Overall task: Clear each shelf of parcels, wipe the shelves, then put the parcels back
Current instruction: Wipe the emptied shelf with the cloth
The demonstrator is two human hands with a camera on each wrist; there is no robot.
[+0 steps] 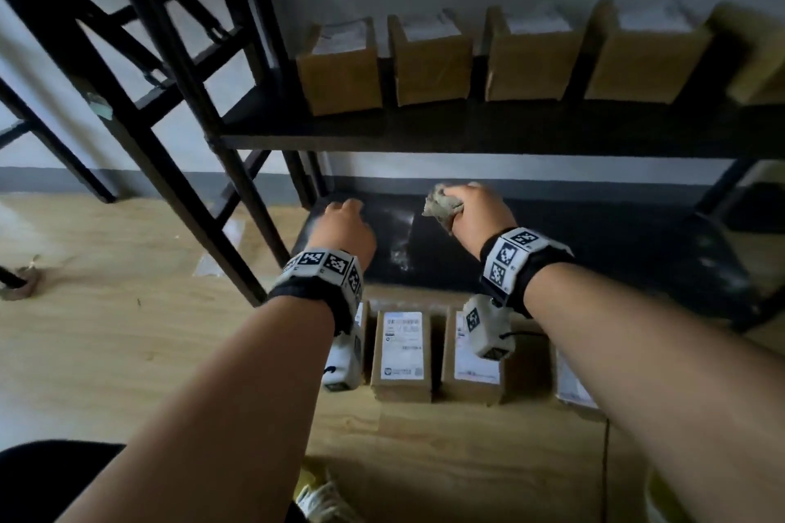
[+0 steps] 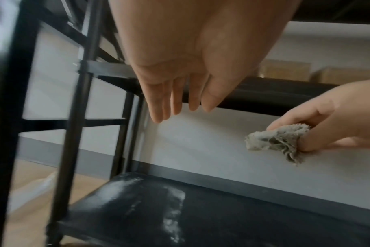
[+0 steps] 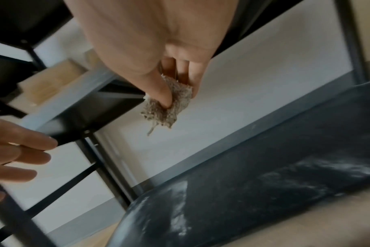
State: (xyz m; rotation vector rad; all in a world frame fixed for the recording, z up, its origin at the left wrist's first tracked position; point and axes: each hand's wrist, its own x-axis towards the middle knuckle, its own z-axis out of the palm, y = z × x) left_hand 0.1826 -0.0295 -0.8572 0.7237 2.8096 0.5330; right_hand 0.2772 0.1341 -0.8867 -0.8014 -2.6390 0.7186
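The black bottom shelf [image 1: 552, 251] is bare, with pale dusty smears [image 2: 171, 208] on its left part. My right hand [image 1: 475, 208] grips a crumpled grey cloth [image 1: 441, 206] above the shelf; thumb and fingers pinch the cloth [image 3: 167, 103], which hangs free of the surface. My left hand [image 1: 344, 221] hovers over the shelf's left end, its fingers [image 2: 171, 103] straight and holding nothing. Several brown parcels [image 1: 429, 59] stand in a row on the shelf above. More parcels with white labels [image 1: 401, 352] lie on the wooden floor in front of the rack.
A black metal frame with crossed bars [image 1: 170, 98] stands to the left of the rack. A scrap of litter [image 1: 21, 289] lies on the floor at far left. A white wall with a grey skirting [image 2: 222, 150] runs behind the shelves.
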